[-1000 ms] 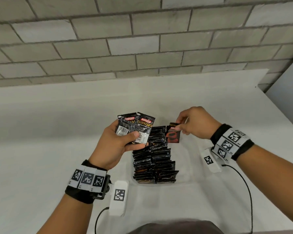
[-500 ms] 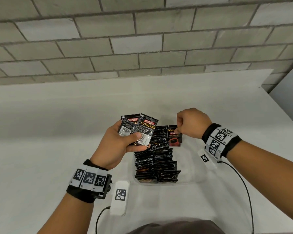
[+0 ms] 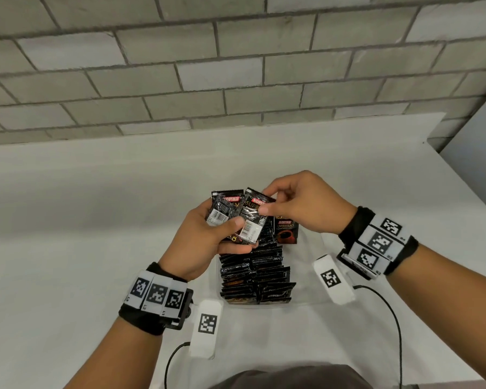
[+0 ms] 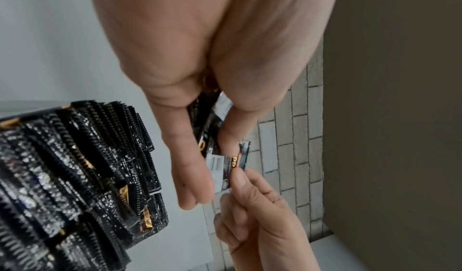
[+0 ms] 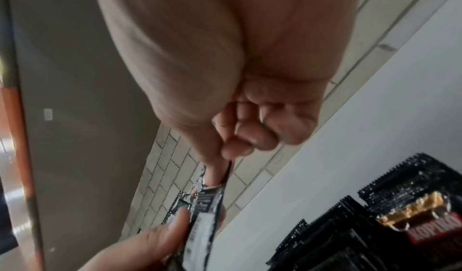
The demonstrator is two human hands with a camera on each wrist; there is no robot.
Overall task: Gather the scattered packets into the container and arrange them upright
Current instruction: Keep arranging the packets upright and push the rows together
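Note:
My left hand [image 3: 208, 237] grips a small fan of black coffee packets [image 3: 230, 211] above the far end of a clear container [image 3: 306, 279]. My right hand [image 3: 298, 203] pinches the top corner of the rightmost packet [image 3: 253, 211] of that fan between thumb and forefinger. The left wrist view shows the same pinched packet [image 4: 237, 160] between both hands. Several packets [image 3: 256, 276] stand upright in rows inside the container, and one packet [image 3: 286, 231] with a red cup picture stands at the far end. In the right wrist view the standing packets [image 5: 375, 226] fill the lower right.
The container sits on a white table [image 3: 96, 220] against a grey brick wall [image 3: 236, 66]. White tagged sensor blocks [image 3: 206, 324] with cables hang from both wrists near the table's front. The table's right edge [image 3: 466, 178] runs diagonally.
My right hand let go of the red-cup packet at the container's far end and moved left and up to pinch a packet in my left hand's fan.

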